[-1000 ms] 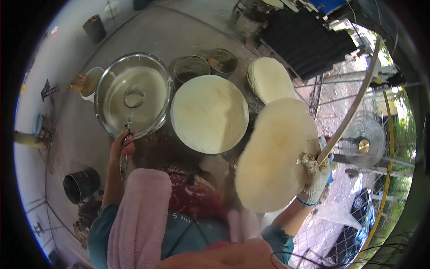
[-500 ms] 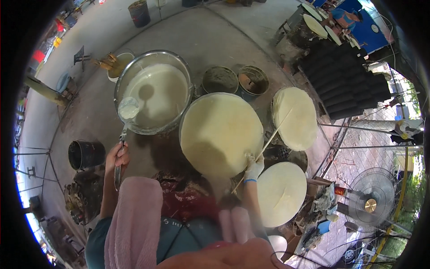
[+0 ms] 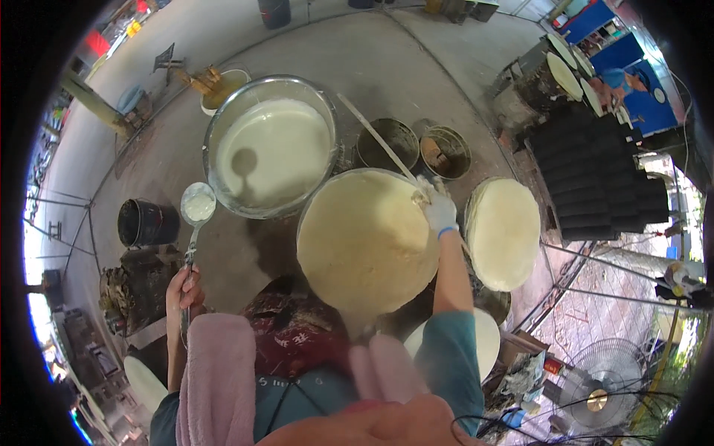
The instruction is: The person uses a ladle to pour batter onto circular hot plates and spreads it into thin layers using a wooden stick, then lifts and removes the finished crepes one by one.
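My left hand (image 3: 186, 288) is closed round the handle of a metal ladle (image 3: 198, 204), whose bowl is coated with pale batter. The ladle hangs left of a wide metal basin (image 3: 211, 167) of creamy white batter (image 3: 279, 145). My right hand (image 3: 437, 208), in a white glove with a blue cuff, grips a long thin wooden stick (image 3: 375, 134). It is at the right rim of a round griddle holding a thin, pale yellow sheet (image 3: 361, 245). The stick slants over the griddle's far right edge, its far end beside the basin; its lower part is partly hidden by my arm.
Two metal buckets (image 3: 387, 143) stand behind the griddle. Right of it lies a stack of pale round sheets (image 3: 504, 234); another pale round (image 3: 483, 342) is near my right elbow. A black bucket (image 3: 147, 223) sits left, dark stacked blocks (image 3: 595, 178) and a fan (image 3: 599, 386) right.
The ladle has moved from over the basin's near left rim to outside it. My right hand has moved away from me along the griddle's right rim, and the stick now slants the other way.
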Demonstrator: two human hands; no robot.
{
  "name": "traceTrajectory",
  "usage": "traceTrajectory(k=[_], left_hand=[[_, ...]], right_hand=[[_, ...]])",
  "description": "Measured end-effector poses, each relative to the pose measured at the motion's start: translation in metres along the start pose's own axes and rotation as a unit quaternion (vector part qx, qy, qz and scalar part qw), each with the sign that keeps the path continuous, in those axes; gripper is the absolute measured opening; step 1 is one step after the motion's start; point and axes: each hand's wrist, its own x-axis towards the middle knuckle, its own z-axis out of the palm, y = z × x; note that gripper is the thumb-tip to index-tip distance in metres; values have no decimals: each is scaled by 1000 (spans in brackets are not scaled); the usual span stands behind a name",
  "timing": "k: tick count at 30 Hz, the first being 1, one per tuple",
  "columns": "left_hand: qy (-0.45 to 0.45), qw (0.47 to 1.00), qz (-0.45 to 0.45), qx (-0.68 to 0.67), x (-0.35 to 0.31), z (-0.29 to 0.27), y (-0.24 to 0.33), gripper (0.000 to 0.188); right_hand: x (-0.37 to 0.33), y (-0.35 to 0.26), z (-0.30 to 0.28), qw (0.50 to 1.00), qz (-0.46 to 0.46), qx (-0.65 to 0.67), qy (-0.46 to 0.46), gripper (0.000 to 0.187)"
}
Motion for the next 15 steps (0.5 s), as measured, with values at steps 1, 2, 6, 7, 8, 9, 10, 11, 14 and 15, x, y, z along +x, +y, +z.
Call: traceTrajectory(k=[1,2,6,7,8,9,10,11,14,15], left_hand=[[3,1000,-4,-23,-7,-3,0,24],[3,999,-8,-46,-14,-7,-1,25],[13,998,18,-53,-37,-14,-6,25],[19,998,21,-57,-39,-16,-8,25],[45,997,36,-44,-39,-18,-10,24],[64,996,49,-28,-38,-17,-8,23],[61,997,49,-27,-35,-20,-5,23],[62,997,36,-25,-31,-23,-2,23],[70,997,21,-38,-27,-34,1,24],[42,998,10,-39,-20,-32,5,24]], right_hand=[[21,-2,2,1000,-11,5,-4,54],[39,-5,2,983,20,129,-127,57],[59,7,29,898,-11,369,-239,65],[57,0,15,915,14,319,-248,66],[60,-1,21,914,8,318,-253,66],[61,4,26,925,9,300,-231,68],[58,9,33,936,11,282,-208,69],[57,15,38,931,30,293,-218,68],[48,-26,1,965,48,136,-220,57],[39,-39,-16,978,37,100,-178,46]])
